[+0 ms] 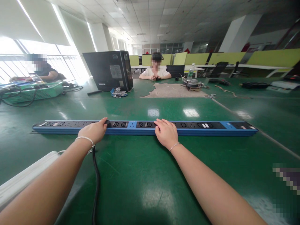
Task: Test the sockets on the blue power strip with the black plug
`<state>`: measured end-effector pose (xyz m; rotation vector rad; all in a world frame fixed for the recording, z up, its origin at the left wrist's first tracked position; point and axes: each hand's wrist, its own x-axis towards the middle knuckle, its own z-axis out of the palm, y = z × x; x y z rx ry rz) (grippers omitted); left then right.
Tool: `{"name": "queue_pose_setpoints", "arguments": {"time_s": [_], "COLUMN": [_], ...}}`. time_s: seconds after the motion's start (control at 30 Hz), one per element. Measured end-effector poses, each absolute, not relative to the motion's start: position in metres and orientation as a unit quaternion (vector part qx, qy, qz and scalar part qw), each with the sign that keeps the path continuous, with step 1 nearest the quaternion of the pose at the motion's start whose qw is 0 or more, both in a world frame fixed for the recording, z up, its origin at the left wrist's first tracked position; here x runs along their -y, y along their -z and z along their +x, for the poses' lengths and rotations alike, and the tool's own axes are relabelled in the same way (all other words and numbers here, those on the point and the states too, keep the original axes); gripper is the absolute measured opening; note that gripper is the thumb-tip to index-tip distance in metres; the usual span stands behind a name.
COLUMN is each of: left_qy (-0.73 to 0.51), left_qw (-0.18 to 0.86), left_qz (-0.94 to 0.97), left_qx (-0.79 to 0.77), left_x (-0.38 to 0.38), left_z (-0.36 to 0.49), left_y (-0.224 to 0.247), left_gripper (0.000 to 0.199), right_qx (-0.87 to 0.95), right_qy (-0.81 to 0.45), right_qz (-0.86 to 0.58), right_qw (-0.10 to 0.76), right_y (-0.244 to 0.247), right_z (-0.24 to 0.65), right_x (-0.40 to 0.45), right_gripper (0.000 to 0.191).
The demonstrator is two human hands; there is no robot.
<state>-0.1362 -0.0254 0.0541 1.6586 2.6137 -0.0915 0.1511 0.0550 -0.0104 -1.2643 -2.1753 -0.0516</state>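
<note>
A long blue power strip (131,132) with black sockets lies across the green table in front of me. My left hand (92,132) is closed around a black plug (107,123) at the sockets left of the middle. From under that hand a black cable (96,175) hangs toward me. Whether the plug is seated in a socket is hidden by my fingers. Just right of the middle, my right hand (167,132) grips the strip, its fingers bent over the top toward the far edge.
Beyond the strip stand a black computer case (105,70) and a pair of gloves (118,92). A green basket (35,93) with cables is at left. A person (155,72) sits opposite, another at far left. A white object (28,175) lies beside my left arm.
</note>
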Motion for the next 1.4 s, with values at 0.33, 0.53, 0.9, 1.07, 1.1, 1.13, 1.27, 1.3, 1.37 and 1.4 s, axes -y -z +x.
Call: {"name": "queue_pose_setpoints", "arguments": {"time_s": [0.33, 0.53, 0.9, 1.07, 1.1, 1.13, 1.27, 1.3, 1.37, 1.4], "left_qy": [-0.001, -0.005, -0.008, -0.018, -0.026, -0.035, -0.06, -0.069, -0.11, -0.135], "left_qw": [-0.003, -0.004, 0.02, 0.024, 0.033, 0.04, 0.037, 0.026, -0.007, -0.028], "left_qz": [0.528, 0.523, 0.537, 0.53, 0.531, 0.529, 0.502, 0.488, 0.457, 0.443], "left_qx": [-0.849, -0.852, -0.843, -0.848, -0.847, -0.847, -0.862, -0.87, -0.882, -0.886], "left_x": [0.026, 0.018, 0.007, 0.008, 0.009, 0.01, 0.015, 0.017, 0.022, 0.025], "left_z": [-0.136, -0.133, -0.144, -0.14, -0.139, -0.137, -0.132, -0.131, -0.13, -0.13], "left_y": [-0.045, -0.051, -0.048, -0.051, -0.051, -0.052, -0.059, -0.064, -0.075, -0.082], "left_gripper": [0.063, 0.057, 0.055, 0.053, 0.052, 0.051, 0.049, 0.05, 0.052, 0.052], "right_qx": [0.819, 0.821, 0.819, 0.819, 0.819, 0.819, 0.818, 0.818, 0.818, 0.819], "right_qy": [0.024, 0.027, 0.031, 0.03, 0.031, 0.032, 0.031, 0.031, 0.029, 0.029], "right_qz": [-0.481, -0.481, -0.48, -0.48, -0.48, -0.479, -0.479, -0.479, -0.479, -0.479], "right_qw": [0.312, 0.308, 0.313, 0.313, 0.314, 0.315, 0.317, 0.317, 0.316, 0.315], "right_y": [0.011, 0.01, 0.01, 0.01, 0.01, 0.011, 0.011, 0.011, 0.011, 0.011], "right_z": [0.151, 0.151, 0.15, 0.151, 0.151, 0.151, 0.15, 0.15, 0.15, 0.151], "right_x": [-0.055, -0.055, -0.055, -0.054, -0.055, -0.055, -0.055, -0.055, -0.055, -0.055], "right_gripper": [0.033, 0.033, 0.034, 0.033, 0.033, 0.033, 0.033, 0.033, 0.033, 0.033]}}
